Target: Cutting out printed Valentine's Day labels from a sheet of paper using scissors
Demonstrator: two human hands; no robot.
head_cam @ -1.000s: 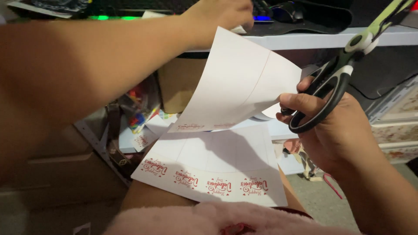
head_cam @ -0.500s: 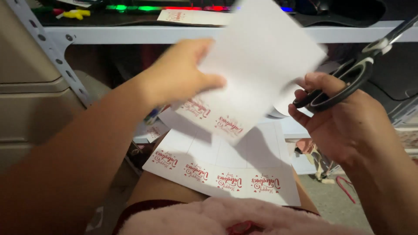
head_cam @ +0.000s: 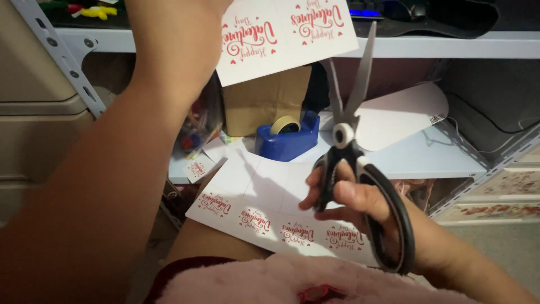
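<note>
My left hand (head_cam: 174,22) is raised at the top of the view and holds a white card sheet (head_cam: 287,31) printed with red lettering and hearts. My right hand (head_cam: 360,211) grips black-and-grey scissors (head_cam: 351,152) by the handles, blades slightly parted and pointing up toward the held sheet. A second white sheet (head_cam: 264,208) with a row of the same red prints lies across my lap, just under the right hand.
A blue tape dispenser (head_cam: 288,138) sits on the low grey shelf (head_cam: 416,160) beside a brown cardboard box (head_cam: 264,101). A curved white sheet (head_cam: 399,115) lies further right. Pink fluffy fabric (head_cam: 281,281) covers my lap. Metal shelving stands on the left.
My left hand lifted the printed sheet up and away to the top of the view. My right hand brought the scissors down to the centre and turned the blades upward.
</note>
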